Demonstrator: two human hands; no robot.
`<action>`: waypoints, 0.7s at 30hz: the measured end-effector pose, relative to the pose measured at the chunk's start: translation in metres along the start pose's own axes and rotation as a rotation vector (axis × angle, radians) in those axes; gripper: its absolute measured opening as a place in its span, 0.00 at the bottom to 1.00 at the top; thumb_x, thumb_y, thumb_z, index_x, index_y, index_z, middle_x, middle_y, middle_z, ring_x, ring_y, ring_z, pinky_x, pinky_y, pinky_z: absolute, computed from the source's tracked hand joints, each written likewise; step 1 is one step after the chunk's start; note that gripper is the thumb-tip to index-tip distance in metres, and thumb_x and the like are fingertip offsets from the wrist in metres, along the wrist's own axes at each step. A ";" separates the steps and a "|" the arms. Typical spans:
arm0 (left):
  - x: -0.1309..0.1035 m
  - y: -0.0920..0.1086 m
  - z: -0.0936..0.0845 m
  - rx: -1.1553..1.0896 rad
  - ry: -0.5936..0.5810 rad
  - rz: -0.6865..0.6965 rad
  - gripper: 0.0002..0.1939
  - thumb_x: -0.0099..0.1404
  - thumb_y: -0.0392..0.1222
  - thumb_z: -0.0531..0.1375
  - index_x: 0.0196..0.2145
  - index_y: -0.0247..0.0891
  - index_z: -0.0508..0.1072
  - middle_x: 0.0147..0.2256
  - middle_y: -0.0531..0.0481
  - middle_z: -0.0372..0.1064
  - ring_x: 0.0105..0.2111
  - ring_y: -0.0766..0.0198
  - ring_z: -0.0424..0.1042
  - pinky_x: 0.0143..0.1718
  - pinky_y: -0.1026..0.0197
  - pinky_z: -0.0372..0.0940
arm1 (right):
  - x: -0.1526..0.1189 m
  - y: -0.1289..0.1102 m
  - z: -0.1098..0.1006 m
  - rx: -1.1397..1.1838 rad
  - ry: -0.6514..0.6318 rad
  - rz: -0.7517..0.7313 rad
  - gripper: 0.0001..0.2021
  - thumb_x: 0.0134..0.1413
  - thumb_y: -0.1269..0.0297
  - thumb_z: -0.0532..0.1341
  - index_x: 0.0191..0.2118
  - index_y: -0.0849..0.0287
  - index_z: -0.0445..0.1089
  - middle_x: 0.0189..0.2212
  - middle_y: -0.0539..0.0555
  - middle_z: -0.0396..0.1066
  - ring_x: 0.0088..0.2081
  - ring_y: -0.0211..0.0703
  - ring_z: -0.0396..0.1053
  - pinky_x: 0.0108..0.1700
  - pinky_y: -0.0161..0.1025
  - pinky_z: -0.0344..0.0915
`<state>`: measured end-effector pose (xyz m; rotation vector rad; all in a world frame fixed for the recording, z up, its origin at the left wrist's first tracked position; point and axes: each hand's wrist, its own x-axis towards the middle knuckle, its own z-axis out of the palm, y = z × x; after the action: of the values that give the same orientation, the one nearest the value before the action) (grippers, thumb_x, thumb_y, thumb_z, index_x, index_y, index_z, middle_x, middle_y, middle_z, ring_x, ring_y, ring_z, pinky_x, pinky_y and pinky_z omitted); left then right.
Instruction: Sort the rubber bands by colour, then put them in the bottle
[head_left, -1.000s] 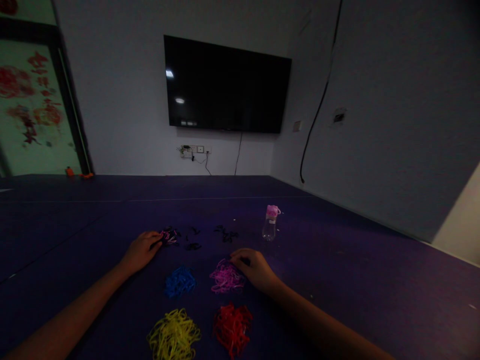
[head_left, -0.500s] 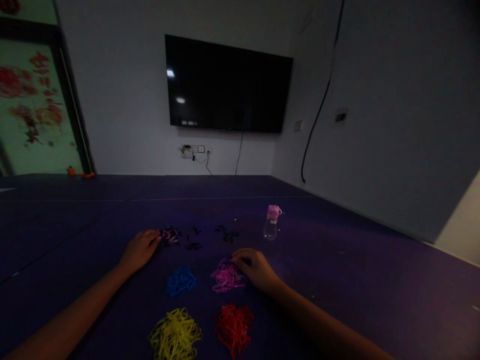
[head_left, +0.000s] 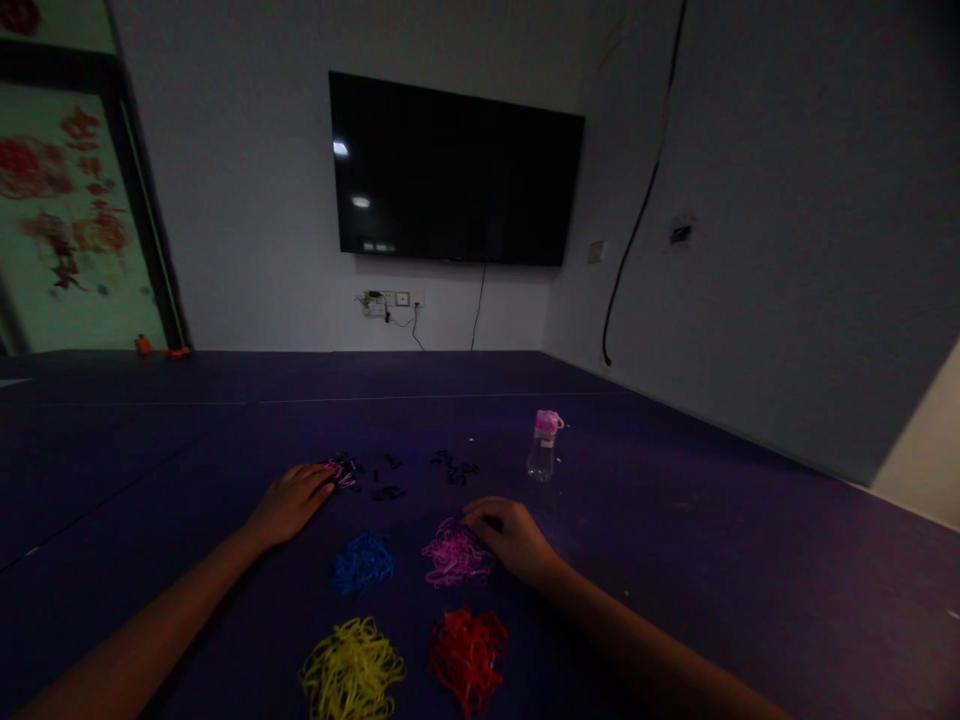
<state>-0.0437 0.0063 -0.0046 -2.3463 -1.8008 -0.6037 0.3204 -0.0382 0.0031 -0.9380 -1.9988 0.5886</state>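
Observation:
My left hand (head_left: 294,500) lies with its fingers stretched out, fingertips at the near left edge of a small mixed pile of pink and black rubber bands (head_left: 343,472). My right hand (head_left: 510,535) has thumb and forefinger closed in a pinch at the far right edge of the pink rubber bands (head_left: 452,555); whatever sits between the fingertips is too small to make out. Left of the pink pile is a heap of blue rubber bands (head_left: 363,563). Closer to me lie yellow rubber bands (head_left: 352,668) and red rubber bands (head_left: 469,658).
Black rubber bands (head_left: 454,467) are scattered beyond my hands, with another black cluster (head_left: 388,492) nearer the middle. A clear bottle with a pink cap (head_left: 541,455) stands upright beyond my right hand. The purple surface (head_left: 712,580) reaches a wall with a television (head_left: 457,170).
My left hand has shifted slightly right and toward me, and its fingers are more spread over the edge of the mixed pile. My right hand looks unmoved.

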 end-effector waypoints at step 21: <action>0.007 -0.007 0.003 -0.182 0.143 -0.048 0.28 0.63 0.57 0.43 0.43 0.38 0.74 0.49 0.44 0.69 0.50 0.56 0.66 0.54 0.54 0.58 | 0.000 0.002 -0.001 -0.006 -0.017 0.012 0.11 0.54 0.62 0.57 0.29 0.58 0.75 0.34 0.56 0.75 0.39 0.45 0.72 0.44 0.41 0.67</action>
<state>-0.0484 0.0158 -0.0060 -2.3075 -1.8124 -0.9542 0.3221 -0.0372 0.0021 -0.9522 -2.0119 0.5994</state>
